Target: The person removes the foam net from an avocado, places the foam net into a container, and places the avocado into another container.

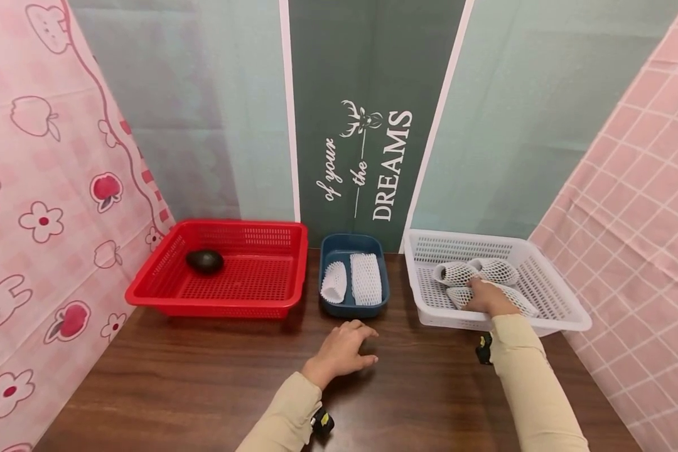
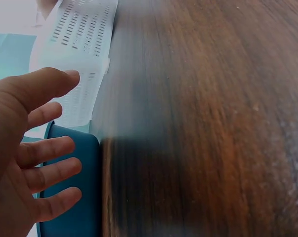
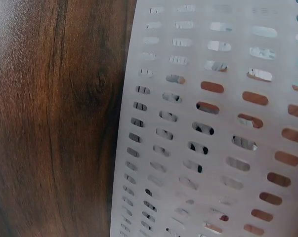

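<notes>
My right hand [image 1: 490, 299] is down in the white basket [image 1: 559, 285], with fingers and thumb around the front fruit in a white foam net [image 1: 457, 297]. Behind it lie two more netted fruits; the left one [image 1: 456, 273] shows a dark end. The right wrist view is filled by the basket's slotted wall [image 3: 188, 128], which hides the grip. My left hand [image 1: 341, 350] hovers over the table in front of the blue bin [image 1: 355, 310], fingers spread and loosely bent, holding nothing. Two white foam nets, a left one [image 1: 334, 282] and a right one [image 1: 366, 279], lie in that bin.
A red basket [image 1: 215, 304] stands at the left with one dark avocado [image 1: 205, 261] in it. All three containers are lined up at the back of the brown wooden table [image 1: 418, 389]. A green cloth [image 1: 350, 75] hangs behind, and pink cloths flank both sides.
</notes>
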A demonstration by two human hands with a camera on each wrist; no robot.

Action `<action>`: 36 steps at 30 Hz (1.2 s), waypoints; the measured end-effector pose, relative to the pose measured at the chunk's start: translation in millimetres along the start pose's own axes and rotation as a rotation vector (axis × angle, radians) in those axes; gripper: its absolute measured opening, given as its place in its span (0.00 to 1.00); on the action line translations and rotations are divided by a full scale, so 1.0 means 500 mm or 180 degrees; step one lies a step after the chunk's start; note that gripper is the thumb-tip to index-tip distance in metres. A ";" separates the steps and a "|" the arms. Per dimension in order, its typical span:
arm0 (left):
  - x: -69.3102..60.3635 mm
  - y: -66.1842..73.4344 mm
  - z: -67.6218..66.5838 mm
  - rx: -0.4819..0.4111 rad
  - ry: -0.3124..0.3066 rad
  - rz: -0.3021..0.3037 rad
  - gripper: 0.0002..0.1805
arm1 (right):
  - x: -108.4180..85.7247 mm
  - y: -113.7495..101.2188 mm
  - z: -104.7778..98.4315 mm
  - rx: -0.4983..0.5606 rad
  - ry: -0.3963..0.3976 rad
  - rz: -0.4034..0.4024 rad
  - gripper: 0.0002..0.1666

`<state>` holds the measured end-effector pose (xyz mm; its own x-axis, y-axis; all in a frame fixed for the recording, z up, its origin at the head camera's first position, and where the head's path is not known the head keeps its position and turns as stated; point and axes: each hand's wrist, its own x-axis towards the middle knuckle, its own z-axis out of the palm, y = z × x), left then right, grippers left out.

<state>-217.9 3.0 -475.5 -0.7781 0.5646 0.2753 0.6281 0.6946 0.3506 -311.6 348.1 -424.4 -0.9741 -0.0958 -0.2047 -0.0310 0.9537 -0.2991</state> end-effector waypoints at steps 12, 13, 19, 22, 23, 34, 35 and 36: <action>0.001 -0.003 -0.003 0.0069 -0.0034 -0.0009 0.22 | 0.005 -0.002 0.000 -0.0112 0.0066 -0.0024 0.38; 0.000 -0.004 -0.005 0.0079 -0.0032 -0.0009 0.22 | 0.006 -0.002 0.000 -0.0132 0.0078 -0.0030 0.38; -0.001 0.000 -0.036 0.0307 0.0102 -0.0028 0.22 | 0.003 -0.009 -0.015 -0.0201 0.0230 -0.0131 0.40; 0.000 0.005 -0.062 0.0433 0.0147 -0.0098 0.22 | -0.002 -0.018 -0.034 -0.0263 0.0343 -0.0254 0.41; 0.001 0.007 -0.070 0.0473 0.0147 -0.0124 0.23 | -0.005 -0.023 -0.041 -0.0290 0.0377 -0.0304 0.41; 0.008 0.014 -0.117 0.0487 0.0079 -0.0239 0.24 | -0.021 -0.050 -0.082 -0.0284 0.0439 -0.0364 0.41; 0.008 0.014 -0.117 0.0493 0.0080 -0.0232 0.24 | -0.021 -0.049 -0.081 -0.0285 0.0432 -0.0356 0.41; 0.009 0.013 -0.116 0.0499 0.0084 -0.0225 0.24 | -0.021 -0.047 -0.080 -0.0287 0.0433 -0.0344 0.41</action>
<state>-217.5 -15.8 -420.4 -0.8190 0.5014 0.2789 0.5635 0.7945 0.2266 -309.6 338.0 -377.9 -0.9852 -0.1653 -0.0461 -0.1509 0.9623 -0.2264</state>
